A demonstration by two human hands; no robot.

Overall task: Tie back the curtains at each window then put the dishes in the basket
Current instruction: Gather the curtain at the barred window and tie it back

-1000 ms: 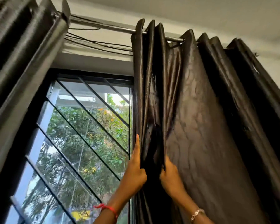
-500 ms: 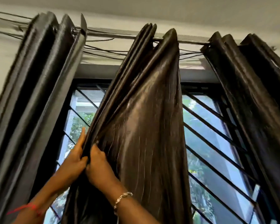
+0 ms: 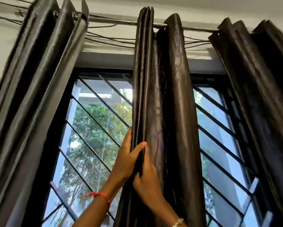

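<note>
Curtain panel [image 3: 173,112] of dark brown glossy fabric, the middle of three on a thin metal rod [image 3: 118,22]. Long axis vertical, top edge at the rod, gathered into tight upright pleats in front of the black diagonal-barred window [image 3: 95,122]. Left hand [image 3: 126,161] at the panel's left edge: fingers behind the pleats, thumb across the front, pinching them. Right hand [image 3: 148,182] just below, touching the left, fingers curled round the same folds. Red thread bracelet [image 3: 103,194] on the left wrist. Grey-black curtain [image 3: 39,95] bunched well to the left; dark curtain [image 3: 260,95] bunched to the right.
</note>
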